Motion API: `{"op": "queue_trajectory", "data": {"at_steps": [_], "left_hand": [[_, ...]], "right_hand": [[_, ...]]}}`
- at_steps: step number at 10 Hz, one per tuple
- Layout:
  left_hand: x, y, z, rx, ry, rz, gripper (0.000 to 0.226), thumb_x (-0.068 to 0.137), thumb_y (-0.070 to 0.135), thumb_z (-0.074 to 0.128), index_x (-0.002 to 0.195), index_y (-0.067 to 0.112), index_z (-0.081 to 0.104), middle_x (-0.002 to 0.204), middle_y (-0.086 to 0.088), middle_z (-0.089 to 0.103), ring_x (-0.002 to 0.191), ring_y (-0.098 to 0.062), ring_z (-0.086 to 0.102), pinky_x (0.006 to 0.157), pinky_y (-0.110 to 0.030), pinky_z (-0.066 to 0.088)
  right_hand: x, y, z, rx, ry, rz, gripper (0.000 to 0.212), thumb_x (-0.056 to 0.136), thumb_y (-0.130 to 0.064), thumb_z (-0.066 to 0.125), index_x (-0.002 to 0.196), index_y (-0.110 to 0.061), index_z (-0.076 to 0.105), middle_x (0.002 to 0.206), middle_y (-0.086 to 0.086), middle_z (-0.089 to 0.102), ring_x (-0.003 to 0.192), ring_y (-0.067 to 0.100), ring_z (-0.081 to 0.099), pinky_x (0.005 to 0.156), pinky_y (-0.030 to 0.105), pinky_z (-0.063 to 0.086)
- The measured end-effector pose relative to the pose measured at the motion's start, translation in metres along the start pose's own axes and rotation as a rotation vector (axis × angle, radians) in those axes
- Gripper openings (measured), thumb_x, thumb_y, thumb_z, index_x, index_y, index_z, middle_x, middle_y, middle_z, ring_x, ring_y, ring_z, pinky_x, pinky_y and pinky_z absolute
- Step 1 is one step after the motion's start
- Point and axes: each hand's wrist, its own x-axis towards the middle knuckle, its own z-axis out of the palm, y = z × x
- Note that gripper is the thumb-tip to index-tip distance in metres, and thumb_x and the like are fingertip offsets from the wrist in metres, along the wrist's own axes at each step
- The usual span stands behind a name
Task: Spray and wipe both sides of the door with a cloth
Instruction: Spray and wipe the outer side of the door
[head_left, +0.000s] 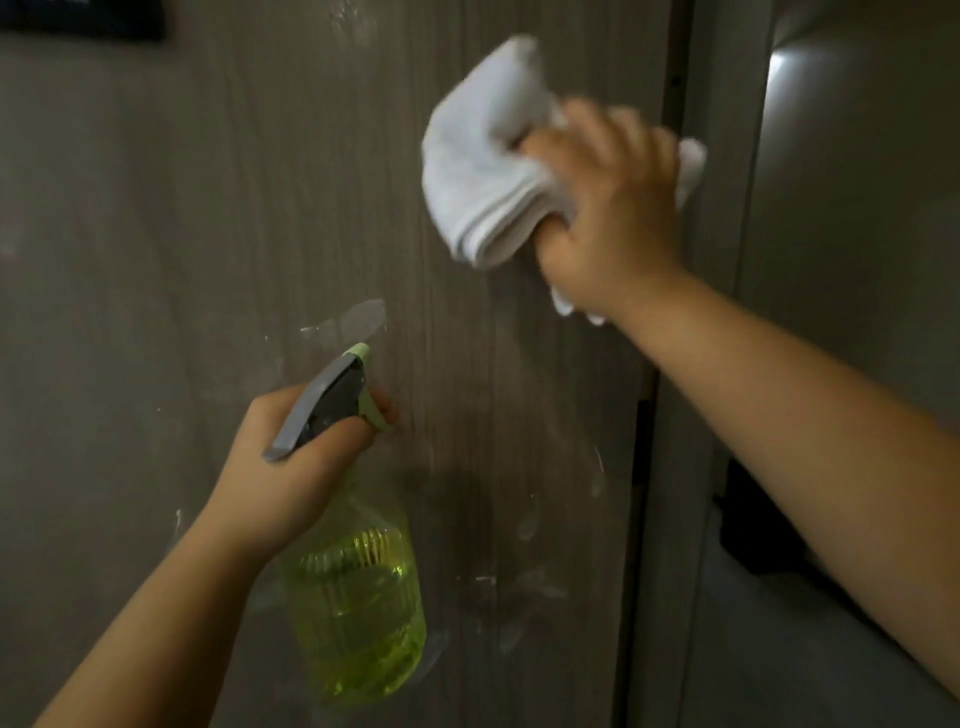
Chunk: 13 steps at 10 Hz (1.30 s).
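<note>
Grey door (311, 208) mid-wipe: right hand (613, 208) grips cloth (483, 171), left hand (291, 467) grips spray bottle (358, 597); lower smears likely need wiping next.

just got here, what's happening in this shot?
A person is cleaning a grey-brown door. The right hand grips a bunched white cloth against the upper part of the panel, near its right edge. The left hand holds a green spray bottle, partly full of yellow-green liquid, lower down with its nozzle facing the door. Pale smears and marks show on the panel below the cloth.
</note>
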Motion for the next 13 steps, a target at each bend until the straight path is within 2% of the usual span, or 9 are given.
{"op": "queue_trajectory", "data": {"at_steps": [2,4,5,7,8,9,10,12,13], "left_hand": [[-0.001,0.0,0.001,0.019,0.047,-0.022,0.049,0.058,0.048,0.067,0.096,0.016,0.072,0.088,-0.003,0.073,0.086,-0.025,0.07,0.076,-0.042,0.056],[0.003,0.003,0.003,0.015,0.042,-0.051,0.034,0.067,0.033,0.072,0.094,0.012,0.072,0.087,-0.007,0.074,0.085,-0.026,0.07,0.079,-0.052,0.057],[0.019,-0.001,0.004,-0.031,-0.036,-0.107,0.072,0.048,0.044,0.082,0.092,-0.009,0.063,0.083,-0.028,0.064,0.08,-0.025,0.061,0.079,-0.067,0.049],[0.007,0.018,0.018,0.003,-0.012,0.011,0.065,0.056,0.04,0.065,0.087,-0.017,0.061,0.077,-0.038,0.058,0.072,-0.024,0.054,0.065,-0.068,0.047],[0.007,0.017,0.02,-0.007,-0.007,0.002,0.059,0.056,0.04,0.067,0.087,-0.01,0.062,0.075,-0.03,0.062,0.071,-0.029,0.058,0.07,-0.071,0.048],[0.004,0.021,0.021,0.009,0.014,-0.031,0.049,0.055,0.045,0.067,0.088,0.009,0.071,0.081,-0.01,0.071,0.081,-0.036,0.068,0.076,-0.06,0.054],[0.003,0.027,0.023,0.008,0.02,-0.045,0.056,0.049,0.047,0.067,0.093,0.012,0.07,0.087,-0.005,0.071,0.087,-0.031,0.068,0.079,-0.049,0.056],[0.026,0.006,0.017,-0.007,-0.019,-0.104,0.032,0.052,0.038,0.072,0.075,0.015,0.072,0.081,-0.019,0.069,0.08,-0.029,0.066,0.08,-0.057,0.054],[0.033,-0.002,0.011,-0.092,-0.112,-0.206,0.028,0.043,0.039,0.074,0.067,0.024,0.072,0.086,-0.017,0.064,0.088,-0.024,0.06,0.095,-0.071,0.04]], "right_hand": [[0.009,0.029,0.001,0.036,-0.01,0.101,0.029,0.081,-0.023,0.049,0.106,-0.016,0.062,0.112,0.008,0.059,0.105,0.033,0.051,0.081,0.034,0.025],[-0.052,0.023,0.012,0.091,-0.029,0.076,0.029,0.078,-0.022,0.053,0.102,-0.014,0.066,0.107,0.009,0.062,0.105,0.027,0.047,0.086,0.032,0.027],[-0.1,0.016,0.012,0.124,-0.075,0.085,0.036,0.079,-0.024,0.05,0.108,-0.013,0.068,0.117,0.013,0.062,0.112,0.029,0.046,0.096,0.039,0.03],[-0.166,0.009,0.012,0.138,-0.192,0.017,0.032,0.087,-0.025,0.044,0.116,-0.018,0.056,0.121,0.015,0.06,0.114,0.031,0.046,0.097,0.046,0.034],[-0.137,0.017,0.01,0.125,-0.13,0.051,0.034,0.084,-0.022,0.046,0.116,-0.019,0.055,0.124,0.017,0.059,0.112,0.032,0.046,0.092,0.041,0.032],[-0.096,0.026,0.008,0.122,-0.079,0.138,0.037,0.08,-0.02,0.048,0.112,-0.013,0.065,0.122,0.018,0.06,0.106,0.038,0.052,0.088,0.041,0.035],[-0.052,0.037,0.004,0.103,-0.036,0.195,0.037,0.077,-0.018,0.05,0.109,-0.011,0.067,0.12,0.016,0.061,0.102,0.04,0.055,0.085,0.045,0.04],[-0.037,0.018,0.012,0.123,0.037,0.364,0.037,0.077,-0.013,0.047,0.11,-0.012,0.066,0.11,0.01,0.061,0.105,0.036,0.052,0.088,0.042,0.035],[-0.069,0.001,0.018,0.128,0.024,0.31,0.036,0.077,-0.017,0.047,0.107,-0.012,0.067,0.106,0.012,0.061,0.101,0.037,0.052,0.085,0.041,0.035]]}}
